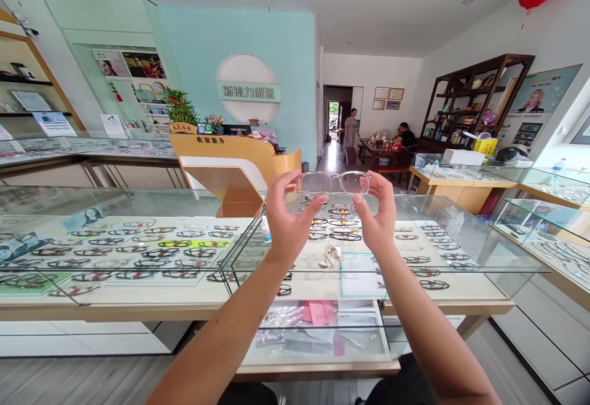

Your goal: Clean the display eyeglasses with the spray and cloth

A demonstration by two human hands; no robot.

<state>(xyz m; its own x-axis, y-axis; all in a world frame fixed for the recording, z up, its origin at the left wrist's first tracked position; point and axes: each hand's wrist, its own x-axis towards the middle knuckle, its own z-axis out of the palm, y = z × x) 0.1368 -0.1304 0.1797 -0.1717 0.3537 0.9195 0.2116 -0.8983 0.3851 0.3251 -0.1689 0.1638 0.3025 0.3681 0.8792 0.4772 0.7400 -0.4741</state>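
Observation:
A pair of clear-framed eyeglasses [335, 182] is held up level in front of me, above the glass display counter. My left hand [290, 211] grips its left end, thumb below and fingers curled behind. At the other end, my right hand [378, 208] pinches the frame in the same way. Through the lenses the room shows. Below the hands, on the glass top, lie a crumpled beige cloth [330, 256] and a white sheet with a green edge [363, 275]. A small white bottle [266, 230] stands left of my left hand.
An open drawer [318, 356] with plastic bags and pink papers sits below the counter, near my lap. Rows of eyeglasses [157, 254] fill the glass case. Beyond stand a wooden cashier desk [230, 153], a dark shelf [477, 101], a standing person [351, 131] and a seated person [406, 137].

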